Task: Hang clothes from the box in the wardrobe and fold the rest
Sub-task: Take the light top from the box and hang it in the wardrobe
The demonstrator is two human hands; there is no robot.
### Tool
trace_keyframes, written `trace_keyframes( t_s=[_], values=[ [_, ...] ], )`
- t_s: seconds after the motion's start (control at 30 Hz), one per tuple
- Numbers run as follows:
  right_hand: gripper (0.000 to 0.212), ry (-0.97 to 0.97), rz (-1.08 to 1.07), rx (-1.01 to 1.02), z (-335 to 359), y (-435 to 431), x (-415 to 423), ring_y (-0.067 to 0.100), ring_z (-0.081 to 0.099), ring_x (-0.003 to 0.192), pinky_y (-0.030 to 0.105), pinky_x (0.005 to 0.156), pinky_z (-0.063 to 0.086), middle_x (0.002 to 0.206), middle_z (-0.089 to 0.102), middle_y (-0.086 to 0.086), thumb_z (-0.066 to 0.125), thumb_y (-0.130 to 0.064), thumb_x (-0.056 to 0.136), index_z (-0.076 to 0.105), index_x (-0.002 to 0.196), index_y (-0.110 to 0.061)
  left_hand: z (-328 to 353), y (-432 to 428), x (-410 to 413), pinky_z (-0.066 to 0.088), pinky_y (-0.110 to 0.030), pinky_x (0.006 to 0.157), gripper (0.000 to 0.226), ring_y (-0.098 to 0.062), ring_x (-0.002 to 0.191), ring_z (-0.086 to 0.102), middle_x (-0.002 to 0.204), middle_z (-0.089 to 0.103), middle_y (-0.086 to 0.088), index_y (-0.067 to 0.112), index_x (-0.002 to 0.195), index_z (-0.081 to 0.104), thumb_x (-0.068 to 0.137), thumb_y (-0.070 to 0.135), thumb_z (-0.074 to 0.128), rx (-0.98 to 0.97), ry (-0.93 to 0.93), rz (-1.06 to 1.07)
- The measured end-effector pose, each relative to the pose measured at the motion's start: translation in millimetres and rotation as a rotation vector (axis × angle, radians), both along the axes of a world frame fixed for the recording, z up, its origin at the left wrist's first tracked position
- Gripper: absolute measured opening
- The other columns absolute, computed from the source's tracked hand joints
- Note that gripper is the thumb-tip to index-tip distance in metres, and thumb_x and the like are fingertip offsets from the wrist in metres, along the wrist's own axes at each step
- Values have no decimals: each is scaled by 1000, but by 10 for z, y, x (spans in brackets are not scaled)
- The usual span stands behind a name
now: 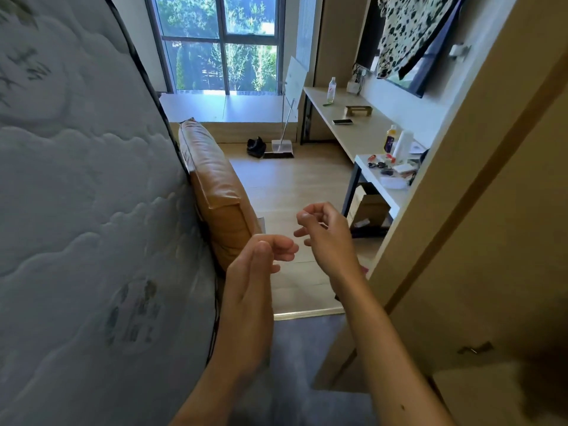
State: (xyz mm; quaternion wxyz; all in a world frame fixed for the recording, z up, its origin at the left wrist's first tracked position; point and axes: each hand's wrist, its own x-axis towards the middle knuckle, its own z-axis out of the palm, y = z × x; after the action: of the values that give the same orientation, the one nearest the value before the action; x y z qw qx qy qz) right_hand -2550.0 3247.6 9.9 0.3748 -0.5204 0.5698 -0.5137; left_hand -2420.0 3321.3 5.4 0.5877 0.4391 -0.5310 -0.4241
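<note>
Both my hands are raised in front of me and hold nothing. My left hand [256,269] is at the lower middle, its fingers loosely curled. My right hand [322,235] is just right of it and slightly higher, fingers loosely bent, its fingertips close to the left hand's. A black-and-white spotted garment [405,32] hangs at the upper right over a dark wall screen [427,72]. A beige wardrobe panel [491,210] fills the right side. A cardboard box [370,210] sits under the white table, partly hidden.
A quilted mattress [76,210] stands upright along the left, with a tan leather cushion [215,192] against it. A long desk [353,130] and a white table [387,186] carry bottles and small items. A broom and dustpan [281,146] stand by the window [221,44].
</note>
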Motion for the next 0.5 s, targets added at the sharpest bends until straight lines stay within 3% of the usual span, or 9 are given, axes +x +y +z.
trace_keyframes(
  t_s=[0.07,0.13,0.2,0.27,0.4,0.43,0.5],
  values=[
    [13,6,11,14,-42,-250,46,7,69,78,28,76,57,102,66,-3,57,-31,98,60,105,-21,8,-178,0,54,-40,90,46,-20,98,69,96,74,1,31,91,73,92,61,37,-51,37,16],
    [10,21,39,19,-74,-543,108,6,69,78,27,77,57,101,66,-3,56,-33,98,58,103,-25,0,-429,21,55,-29,83,57,-11,93,70,94,75,5,23,92,69,84,73,43,-51,80,33],
    [6,18,54,13,-81,-739,139,3,69,76,28,77,57,100,66,-3,56,-34,98,57,99,-28,0,-606,38,53,-20,77,59,-3,91,69,92,75,14,20,93,67,84,74,44,-53,88,65],
    [5,18,61,34,-92,-974,194,4,69,75,29,78,57,99,66,-3,56,-34,98,57,98,-29,-43,-801,72,52,-20,79,60,-5,95,70,95,75,13,17,95,67,88,72,43,-68,105,71],
    [11,19,52,64,-102,-1495,311,8,69,79,27,77,57,101,67,-3,55,-34,99,58,104,-25,-28,-1258,179,53,-11,74,77,4,87,68,89,73,24,14,98,62,73,85,46,-59,132,57],
    [11,11,51,69,-111,-1623,335,9,69,79,28,78,57,101,67,-3,55,-33,99,59,104,-24,-20,-1345,194,52,-10,74,72,4,87,68,87,73,24,15,97,63,78,82,46,-43,124,71],
    [11,1,50,84,-137,-1918,409,10,70,80,32,81,58,100,68,-2,55,-32,99,59,103,-23,-27,-1551,226,48,-6,74,39,8,85,66,82,71,28,25,94,64,98,58,42,-2,79,82]
  ],
)
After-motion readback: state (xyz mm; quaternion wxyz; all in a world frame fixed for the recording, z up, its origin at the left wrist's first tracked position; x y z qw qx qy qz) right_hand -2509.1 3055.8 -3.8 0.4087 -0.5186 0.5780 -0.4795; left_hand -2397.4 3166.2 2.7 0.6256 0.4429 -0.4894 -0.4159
